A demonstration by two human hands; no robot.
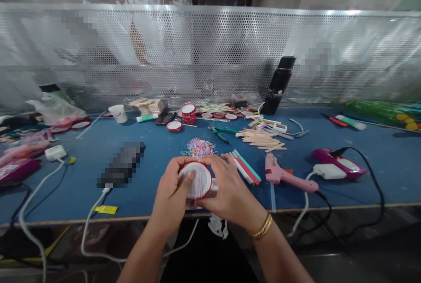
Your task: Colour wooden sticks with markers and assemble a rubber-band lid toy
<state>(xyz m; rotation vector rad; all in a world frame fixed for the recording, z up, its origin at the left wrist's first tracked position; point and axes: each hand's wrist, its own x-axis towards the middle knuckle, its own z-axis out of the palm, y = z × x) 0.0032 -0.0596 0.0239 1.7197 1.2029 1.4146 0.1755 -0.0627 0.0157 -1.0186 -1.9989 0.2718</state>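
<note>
Left hand (171, 191) clasps the red-rimmed round piece (203, 181), thumb across its white face, right hand (228, 188) (gold bracelet (262, 227) gleaming) grips the other side.

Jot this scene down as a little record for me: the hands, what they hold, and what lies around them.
Left hand: gripping the disc, thumb on its face
Right hand: gripping the disc's other side
Disc: round, white face, red rim
Right wrist: gold bracelet
Just beyond the hands: rubber bands, piled
Right of the hands: markers, pink glue gun
Farther back: pliers, wooden sticks, cup
Surface: blue table
</note>
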